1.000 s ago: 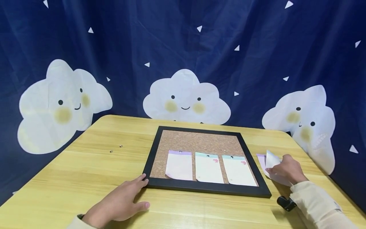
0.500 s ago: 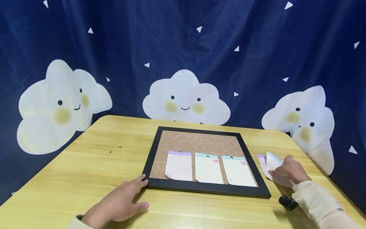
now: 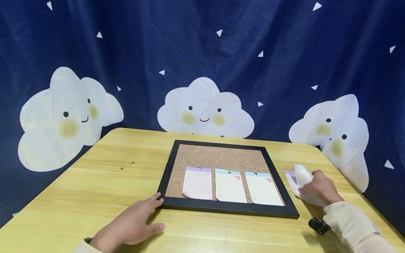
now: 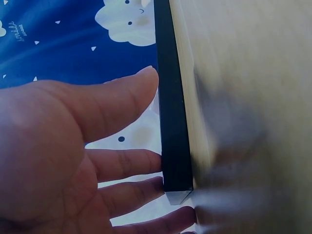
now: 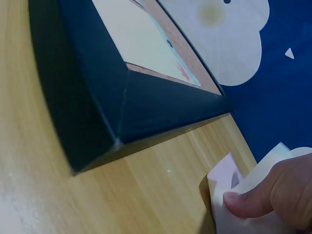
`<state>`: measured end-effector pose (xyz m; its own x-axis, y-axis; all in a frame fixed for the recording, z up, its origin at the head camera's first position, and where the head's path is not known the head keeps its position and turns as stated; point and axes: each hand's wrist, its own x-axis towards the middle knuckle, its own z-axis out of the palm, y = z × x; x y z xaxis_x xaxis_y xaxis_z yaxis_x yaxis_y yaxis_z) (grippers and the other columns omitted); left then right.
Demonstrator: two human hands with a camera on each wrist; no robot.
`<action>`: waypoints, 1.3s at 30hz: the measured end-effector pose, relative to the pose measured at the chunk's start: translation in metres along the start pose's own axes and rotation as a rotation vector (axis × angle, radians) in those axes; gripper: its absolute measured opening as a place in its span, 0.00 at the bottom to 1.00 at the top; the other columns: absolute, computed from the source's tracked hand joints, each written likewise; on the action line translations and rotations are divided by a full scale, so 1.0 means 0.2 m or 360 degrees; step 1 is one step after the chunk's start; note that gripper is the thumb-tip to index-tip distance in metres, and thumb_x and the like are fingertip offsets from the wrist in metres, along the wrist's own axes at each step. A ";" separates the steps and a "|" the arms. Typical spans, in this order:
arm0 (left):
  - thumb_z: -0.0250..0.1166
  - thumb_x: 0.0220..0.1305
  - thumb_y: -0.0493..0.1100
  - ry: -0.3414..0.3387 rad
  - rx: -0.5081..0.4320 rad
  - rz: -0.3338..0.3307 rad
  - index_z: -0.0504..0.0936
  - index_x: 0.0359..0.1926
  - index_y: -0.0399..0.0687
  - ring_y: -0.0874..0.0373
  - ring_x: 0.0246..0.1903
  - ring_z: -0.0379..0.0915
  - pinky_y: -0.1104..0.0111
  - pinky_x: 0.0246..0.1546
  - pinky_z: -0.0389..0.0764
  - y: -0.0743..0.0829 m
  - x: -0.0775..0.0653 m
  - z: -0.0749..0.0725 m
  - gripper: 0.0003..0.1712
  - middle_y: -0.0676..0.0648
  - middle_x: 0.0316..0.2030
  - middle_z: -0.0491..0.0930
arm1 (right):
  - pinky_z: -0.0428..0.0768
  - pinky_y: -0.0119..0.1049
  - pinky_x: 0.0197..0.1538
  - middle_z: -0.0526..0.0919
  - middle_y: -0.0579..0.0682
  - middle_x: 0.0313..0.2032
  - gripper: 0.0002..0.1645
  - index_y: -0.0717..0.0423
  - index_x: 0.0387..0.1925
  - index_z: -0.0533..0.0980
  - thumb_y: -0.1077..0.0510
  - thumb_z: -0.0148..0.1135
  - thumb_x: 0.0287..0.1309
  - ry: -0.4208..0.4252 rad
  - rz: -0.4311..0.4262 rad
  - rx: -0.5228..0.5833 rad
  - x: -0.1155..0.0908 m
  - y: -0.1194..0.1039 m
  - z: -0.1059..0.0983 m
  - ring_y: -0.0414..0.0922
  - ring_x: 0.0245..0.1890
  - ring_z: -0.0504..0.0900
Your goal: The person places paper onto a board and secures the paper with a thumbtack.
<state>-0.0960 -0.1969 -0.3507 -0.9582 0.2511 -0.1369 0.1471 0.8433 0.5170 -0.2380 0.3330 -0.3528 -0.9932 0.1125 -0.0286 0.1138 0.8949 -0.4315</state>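
Note:
My left hand (image 3: pixel 133 221) touches the near left corner of a black-framed cork board (image 3: pixel 221 154) with its fingertips, thumb held apart. The left wrist view shows its fingers extended against the frame's edge. To the right of the board, my right hand (image 3: pixel 321 188) pinches a blue-topped note sheet (image 3: pixel 302 175), whose free end curls upward. Beneath it lies a purple-topped sheet (image 3: pixel 288 174), partly covered. In the right wrist view the thumb (image 5: pixel 248 202) presses on the paper; the other fingertips are hidden. Three notes are pinned in a row: one purple-topped (image 3: pixel 197 184) and two teal-topped (image 3: pixel 231 188).
Two small metallic pins (image 3: pixel 133 162) lie on the wooden table (image 3: pixel 95 186) left of the board. A black device (image 3: pixel 319 225) sits by the right sleeve. Behind the table hangs a dark blue curtain (image 3: pixel 202 45) with cloud prints.
The blue-topped sheet's free end has bent further up and back, showing its blue band. My right hand has shifted only slightly; the left hand stays on the frame.

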 end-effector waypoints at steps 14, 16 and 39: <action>0.72 0.56 0.54 -0.0001 0.0005 -0.0008 0.72 0.64 0.38 0.34 0.64 0.60 0.40 0.61 0.62 0.00 0.01 0.00 0.40 0.37 0.69 0.60 | 0.71 0.62 0.48 0.62 0.84 0.50 0.52 0.82 0.58 0.55 0.61 0.75 0.39 0.0213 0.0029 0.0103 -0.03 0.00 0.02 0.72 0.47 0.64; 0.72 0.56 0.54 0.0003 0.0006 -0.0007 0.72 0.64 0.38 0.34 0.64 0.60 0.41 0.61 0.62 0.00 0.01 0.00 0.40 0.37 0.70 0.60 | 0.72 0.60 0.47 0.67 0.81 0.50 0.42 0.80 0.55 0.60 0.65 0.70 0.40 0.0231 -0.0023 0.0082 -0.02 0.00 0.01 0.72 0.46 0.68; 0.72 0.56 0.54 0.0012 0.0003 0.0014 0.72 0.64 0.38 0.35 0.65 0.60 0.41 0.62 0.61 0.00 0.01 0.01 0.40 0.38 0.69 0.60 | 0.64 0.65 0.57 0.62 0.77 0.63 0.26 0.72 0.58 0.66 0.65 0.54 0.59 0.0466 -0.0211 0.0252 0.00 -0.04 0.07 0.74 0.58 0.64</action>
<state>-0.0977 -0.1966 -0.3525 -0.9588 0.2547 -0.1260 0.1558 0.8420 0.5165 -0.2393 0.3204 -0.3627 -0.9477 0.1396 0.2868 -0.0433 0.8345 -0.5492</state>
